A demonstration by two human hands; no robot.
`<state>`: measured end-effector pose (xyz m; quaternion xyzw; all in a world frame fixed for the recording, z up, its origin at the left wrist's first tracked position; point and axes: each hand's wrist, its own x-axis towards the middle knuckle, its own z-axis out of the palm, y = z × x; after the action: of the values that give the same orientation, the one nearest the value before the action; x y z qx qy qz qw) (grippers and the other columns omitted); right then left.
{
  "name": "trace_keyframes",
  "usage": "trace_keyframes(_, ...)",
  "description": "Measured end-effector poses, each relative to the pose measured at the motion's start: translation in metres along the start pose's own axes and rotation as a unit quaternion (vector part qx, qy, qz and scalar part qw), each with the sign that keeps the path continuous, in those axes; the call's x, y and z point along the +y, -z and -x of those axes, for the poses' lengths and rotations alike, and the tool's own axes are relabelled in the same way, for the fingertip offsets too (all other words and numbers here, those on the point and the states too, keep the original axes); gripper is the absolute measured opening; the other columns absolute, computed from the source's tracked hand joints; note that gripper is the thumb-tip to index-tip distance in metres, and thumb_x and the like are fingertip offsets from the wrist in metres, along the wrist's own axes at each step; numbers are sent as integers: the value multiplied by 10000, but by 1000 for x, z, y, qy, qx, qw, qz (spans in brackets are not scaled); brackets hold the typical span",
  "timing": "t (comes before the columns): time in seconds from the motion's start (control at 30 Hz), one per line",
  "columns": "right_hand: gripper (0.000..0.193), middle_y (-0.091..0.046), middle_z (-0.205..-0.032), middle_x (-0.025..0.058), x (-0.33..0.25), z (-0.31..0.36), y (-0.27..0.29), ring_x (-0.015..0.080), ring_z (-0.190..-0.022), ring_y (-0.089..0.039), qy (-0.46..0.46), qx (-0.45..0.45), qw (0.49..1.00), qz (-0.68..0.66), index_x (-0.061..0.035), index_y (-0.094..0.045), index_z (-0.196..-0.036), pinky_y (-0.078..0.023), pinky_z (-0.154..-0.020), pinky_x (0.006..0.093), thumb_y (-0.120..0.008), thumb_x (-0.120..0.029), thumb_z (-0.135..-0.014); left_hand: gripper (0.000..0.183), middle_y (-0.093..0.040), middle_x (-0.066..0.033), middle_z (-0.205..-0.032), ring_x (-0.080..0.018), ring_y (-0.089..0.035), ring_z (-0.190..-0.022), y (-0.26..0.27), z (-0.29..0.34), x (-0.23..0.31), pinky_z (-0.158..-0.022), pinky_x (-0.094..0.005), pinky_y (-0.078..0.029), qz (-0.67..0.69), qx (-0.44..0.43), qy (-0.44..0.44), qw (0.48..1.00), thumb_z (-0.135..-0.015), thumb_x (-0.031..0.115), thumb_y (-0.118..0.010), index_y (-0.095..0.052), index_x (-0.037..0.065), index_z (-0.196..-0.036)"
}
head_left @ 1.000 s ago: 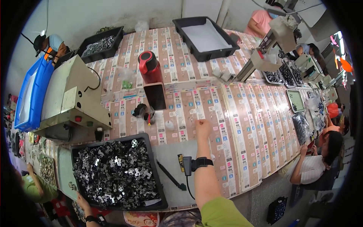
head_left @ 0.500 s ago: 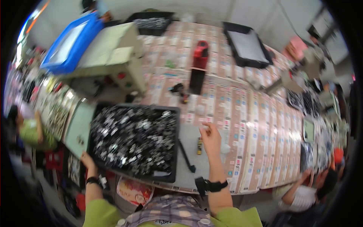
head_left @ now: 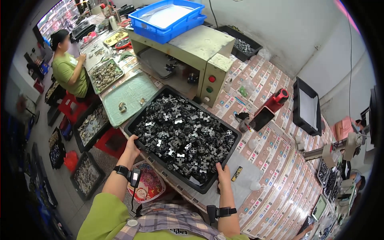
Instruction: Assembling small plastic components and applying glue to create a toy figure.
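A black plastic tray (head_left: 235,147) sits at a slant on the table's near edge. It is heaped with small black and silvery metal parts (head_left: 188,136), several with round cross-shaped pieces. My left hand (head_left: 131,149) grips the tray at its near left corner, fingers mostly hidden by the rim. At the right side, my right hand (head_left: 223,175) has its thumb over the rim, and the other fingers are tucked beneath or behind the wall. A short yellow-and-black stick-like item (head_left: 237,173) lies on a grey sheet just right of my right hand.
A pale green tray (head_left: 128,96) adjoins the black tray's far left. Behind stands a beige machine (head_left: 196,52) bearing blue trays (head_left: 166,34). A red bottle (head_left: 276,100) and phone-like slab (head_left: 263,119) stand farther right. A co-worker (head_left: 68,68) is at the left.
The view has swung left. My right hand, earlier above the table apart from the tray, now holds its right rim. The tray now lies at a slant in view.
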<state>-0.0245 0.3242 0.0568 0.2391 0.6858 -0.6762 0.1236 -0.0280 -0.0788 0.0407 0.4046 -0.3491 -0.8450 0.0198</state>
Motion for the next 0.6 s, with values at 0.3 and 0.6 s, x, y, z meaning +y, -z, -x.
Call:
trace_keyframes(0.3, 367, -589, -869, 234, 3, -31, -4, 381, -849, -565, 92, 90, 975, 182, 5, -498, -990, -426, -728, 401, -567, -293, -786, 324, -568, -137, -975, -293, -571, -890, -5, -9, 17, -794, -491, -463, -24, 88, 18, 996, -790, 183, -485, -471, 3, -1059)
trace_keyframes(0.6, 381, -582, -832, 253, -12, -20, -10, 383, -824, -567, 79, 114, 963, 231, 30, -566, -864, -434, -704, 424, -543, -316, -707, 305, -517, -99, -1116, -182, -494, -1022, 23, -23, 25, -862, -316, -411, -30, -173, 9, 984, -895, 140, -430, -479, 34, -1177)
